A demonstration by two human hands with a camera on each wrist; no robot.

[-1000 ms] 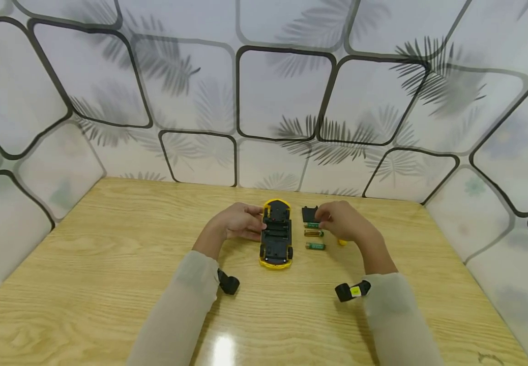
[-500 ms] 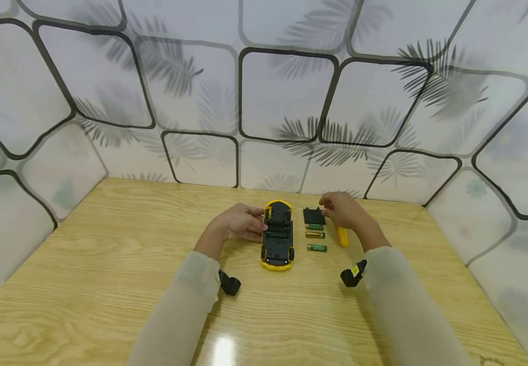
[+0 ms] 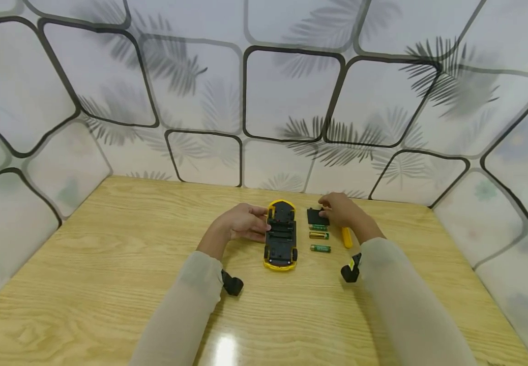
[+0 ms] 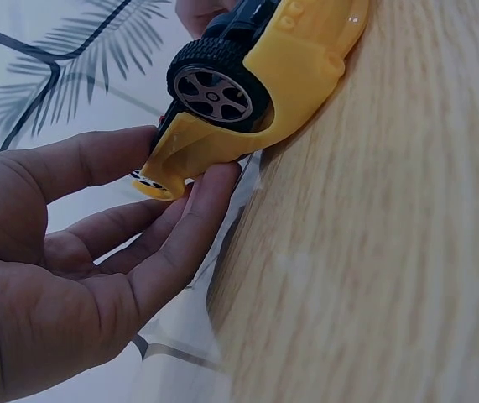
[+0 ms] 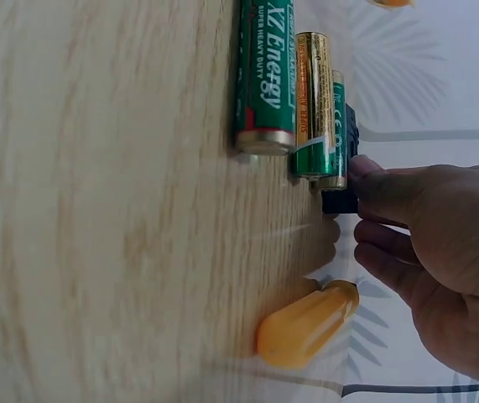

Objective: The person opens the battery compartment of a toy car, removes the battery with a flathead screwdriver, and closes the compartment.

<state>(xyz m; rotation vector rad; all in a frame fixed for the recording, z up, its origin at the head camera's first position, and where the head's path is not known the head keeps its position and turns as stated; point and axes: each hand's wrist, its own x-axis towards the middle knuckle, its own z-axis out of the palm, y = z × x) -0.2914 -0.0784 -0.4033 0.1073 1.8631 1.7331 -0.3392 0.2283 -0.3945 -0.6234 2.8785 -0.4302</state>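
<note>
A yellow toy car [image 3: 281, 239] lies upside down on the table, its black underside and bare battery bay facing up. My left hand [image 3: 245, 223] holds its left side, thumb against the underside edge and fingers along the yellow body [image 4: 298, 75]. To the car's right, a black battery cover [image 3: 317, 217] lies flat. My right hand [image 3: 343, 209] is at the cover's right edge, thumb tip right against it and fingers loosely bent. Below the cover are three batteries in a column: a green one [image 3: 318, 227], a gold one [image 3: 319, 236] and another green one [image 5: 264, 75].
A yellow handle [image 3: 347, 237] lies right of the batteries, its far end hidden under my right hand. The wooden table [image 3: 108, 264] meets a patterned wall [image 3: 273, 157] at the back and sides. A small black camera sits at each wrist.
My right hand has drawn back from over the cover and upper green battery to the cover's right edge, uncovering more of the cover and yellow handle. The left hand keeps its hold on the car.
</note>
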